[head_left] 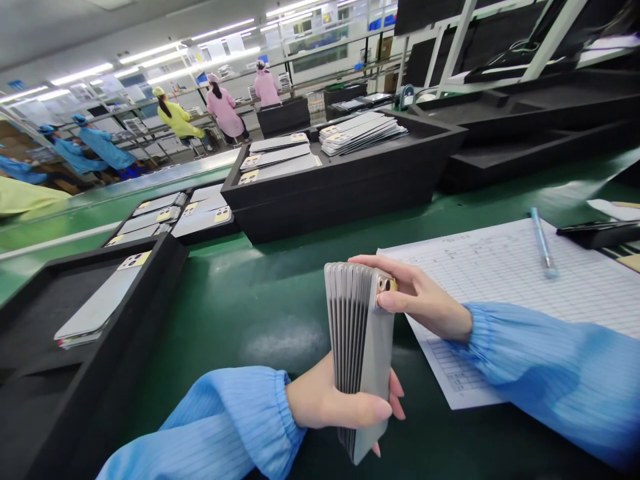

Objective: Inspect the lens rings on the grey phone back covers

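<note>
A stack of thin silver phone back covers point(357, 347) stands on edge above the green table, fanned slightly at the top. My left hand point(345, 400) wraps round its lower part, thumb across the front cover and fingertips showing on the far side. At the top, my right hand point(413, 290) grips the stack, with its thumb beside the camera cut-outs of the front cover and its fingers over the upper edges. Yellowish film covers the camera area. Blue sleeves reach both wrists.
A black tray point(165, 293) at left holds a few covers point(107, 300). Behind stand a smaller tray of covers point(200, 213) and a deep black tray point(340, 190) with piled covers point(360, 132). Right lie a printed sheet point(450, 373) and a blue pen point(543, 243). Several people work far back.
</note>
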